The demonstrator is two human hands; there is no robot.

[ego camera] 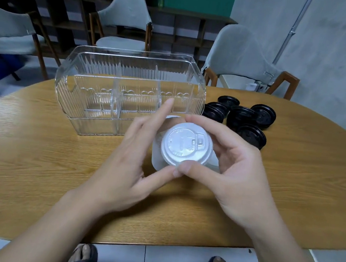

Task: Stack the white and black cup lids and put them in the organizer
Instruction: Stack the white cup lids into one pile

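Holding a stack of white lids (186,148) above the wooden counter (36,149), the right hand (236,170) curls its fingers (203,123) round the far rim with its thumb on the near edge, while the left hand (130,158) steadies the stack's left side with its thumb at the near edge and its index finger stretched straight out. Just behind the hands stands the clear organizer (128,95), its 3 compartments divided by clear walls. Right of the organizer, 6 small stacks of black lids (241,118) sit close together on the counter.
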